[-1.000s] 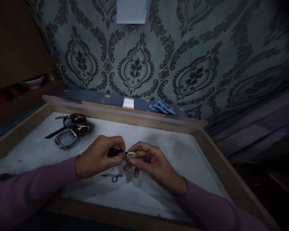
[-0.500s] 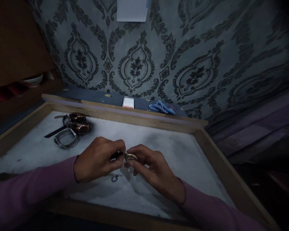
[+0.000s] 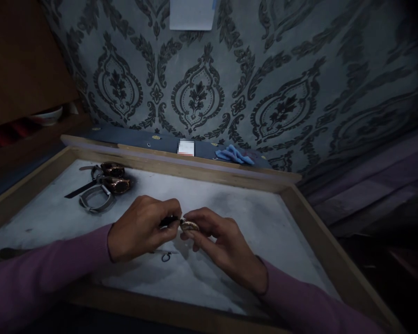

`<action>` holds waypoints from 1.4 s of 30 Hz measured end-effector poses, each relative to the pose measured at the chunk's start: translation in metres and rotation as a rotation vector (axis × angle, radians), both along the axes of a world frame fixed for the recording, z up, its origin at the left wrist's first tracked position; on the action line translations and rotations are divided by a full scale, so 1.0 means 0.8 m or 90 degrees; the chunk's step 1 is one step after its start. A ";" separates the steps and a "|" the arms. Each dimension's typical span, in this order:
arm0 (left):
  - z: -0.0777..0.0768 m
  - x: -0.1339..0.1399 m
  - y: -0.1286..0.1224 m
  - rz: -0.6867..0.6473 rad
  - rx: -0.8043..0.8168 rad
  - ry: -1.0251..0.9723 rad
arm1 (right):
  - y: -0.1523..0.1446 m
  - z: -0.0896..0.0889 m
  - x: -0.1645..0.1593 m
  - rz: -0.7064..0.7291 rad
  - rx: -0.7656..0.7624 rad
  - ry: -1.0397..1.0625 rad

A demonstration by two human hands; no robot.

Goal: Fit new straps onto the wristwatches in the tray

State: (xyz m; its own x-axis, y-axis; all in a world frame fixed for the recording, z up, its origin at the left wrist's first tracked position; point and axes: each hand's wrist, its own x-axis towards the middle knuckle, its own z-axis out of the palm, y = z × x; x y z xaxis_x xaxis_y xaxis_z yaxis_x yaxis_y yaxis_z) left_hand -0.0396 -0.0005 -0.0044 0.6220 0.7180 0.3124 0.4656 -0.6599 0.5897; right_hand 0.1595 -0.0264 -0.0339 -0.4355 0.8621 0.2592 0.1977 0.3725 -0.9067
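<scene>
- Centrally, the left hand (image 3: 144,227) pinches a slim black tool (image 3: 169,221).
- The right hand (image 3: 223,241) pinches a round gold-coloured metal case (image 3: 190,226) mid-frame, just beside the tool's end; contact cannot be told.
- Below them lies a small dark ring (image 3: 166,256).
- Open white floor (image 3: 257,222) stretches right to a raised wooden rim (image 3: 315,232).
- Bronze-coloured, strapped watches (image 3: 120,185) occupy the tray's upper left, well apart.

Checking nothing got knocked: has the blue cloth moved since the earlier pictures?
No; the blue cloth keeps its place along the tray's back wall.
</scene>
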 end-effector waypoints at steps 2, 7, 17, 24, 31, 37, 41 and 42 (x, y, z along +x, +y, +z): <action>0.000 0.000 -0.001 -0.008 -0.003 0.001 | 0.000 0.001 0.000 -0.002 0.001 -0.009; 0.000 0.000 -0.003 -0.017 0.017 0.004 | -0.002 0.007 -0.001 -0.010 0.033 -0.051; -0.003 0.000 -0.008 -0.018 0.109 -0.004 | -0.004 0.008 0.000 -0.027 0.158 -0.071; -0.001 0.001 -0.011 -0.045 0.073 -0.008 | -0.004 0.011 0.001 -0.041 0.243 -0.068; 0.000 0.001 -0.009 -0.052 -0.002 -0.031 | -0.005 0.011 0.002 -0.064 0.283 -0.051; -0.001 0.000 -0.012 -0.050 -0.005 -0.057 | -0.006 0.012 0.003 -0.072 0.295 -0.057; -0.001 -0.001 -0.013 -0.044 0.046 -0.061 | -0.005 0.014 0.003 -0.077 0.282 -0.064; -0.001 -0.001 -0.012 -0.043 0.055 -0.057 | -0.005 0.014 0.003 -0.080 0.278 -0.067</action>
State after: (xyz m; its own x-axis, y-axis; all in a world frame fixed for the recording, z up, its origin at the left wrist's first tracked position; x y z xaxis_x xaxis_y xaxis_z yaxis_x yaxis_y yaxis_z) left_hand -0.0404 -0.0105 -0.0049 0.6345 0.6436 0.4281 0.3662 -0.7380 0.5667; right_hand 0.1616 -0.0304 -0.0223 -0.3773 0.7296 0.5703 0.3481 0.6824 -0.6428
